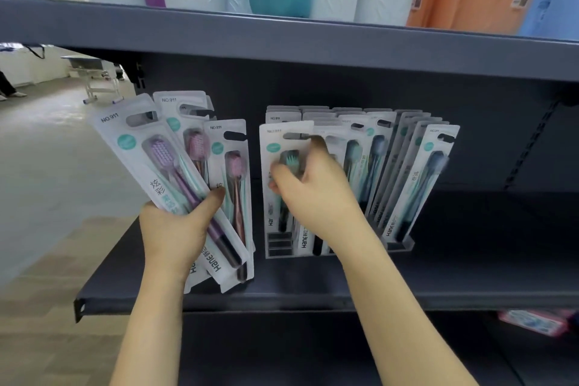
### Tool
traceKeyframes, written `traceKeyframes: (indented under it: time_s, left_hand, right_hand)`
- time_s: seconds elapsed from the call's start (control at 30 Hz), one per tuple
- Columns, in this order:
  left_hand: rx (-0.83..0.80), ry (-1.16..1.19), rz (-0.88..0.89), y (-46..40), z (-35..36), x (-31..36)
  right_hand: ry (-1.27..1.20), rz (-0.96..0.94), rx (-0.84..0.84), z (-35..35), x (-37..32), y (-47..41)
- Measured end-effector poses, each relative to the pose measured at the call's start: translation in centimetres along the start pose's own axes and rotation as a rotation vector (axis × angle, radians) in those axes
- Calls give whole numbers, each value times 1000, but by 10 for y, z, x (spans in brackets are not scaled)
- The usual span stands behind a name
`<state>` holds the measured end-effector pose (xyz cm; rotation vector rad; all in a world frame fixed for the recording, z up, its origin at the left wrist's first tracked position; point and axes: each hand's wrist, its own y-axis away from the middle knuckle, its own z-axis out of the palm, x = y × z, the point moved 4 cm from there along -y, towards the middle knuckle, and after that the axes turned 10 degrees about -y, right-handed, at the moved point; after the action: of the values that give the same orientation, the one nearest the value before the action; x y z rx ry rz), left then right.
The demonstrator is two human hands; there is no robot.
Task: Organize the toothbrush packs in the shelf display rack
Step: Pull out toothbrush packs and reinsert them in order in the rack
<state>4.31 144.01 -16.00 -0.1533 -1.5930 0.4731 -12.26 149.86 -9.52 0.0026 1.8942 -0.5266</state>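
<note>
My left hand (175, 229) grips a fan of three toothbrush packs (175, 166) by their lower ends, purple and pink brushes showing, held left of the rack. A clear display rack (404, 244) on the dark shelf (470, 279) holds several upright packs in rows. My right hand (313, 185) is at the front-left pack (275, 172), a green-bristled brush, with fingers pinched over its brush head. Further packs (419, 178) with dark blue brushes lean at the rack's right side.
The upper shelf (313, 37) carries tall white, teal, orange and blue paper packages. Right of the rack the dark shelf runs on. A pink package (532, 321) lies on the shelf below. At left are an open floor and a small table (91, 72).
</note>
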Motion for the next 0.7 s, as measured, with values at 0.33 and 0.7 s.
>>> traceKeyframes:
  time_s: [0.33, 0.7]
  left_hand:
    - [-9, 19, 1, -5, 1, -1]
    - [15, 33, -13, -8, 6, -1]
  right_hand:
    - [59, -55, -24, 6, 5, -22]
    - [330, -192, 20, 2, 0, -28]
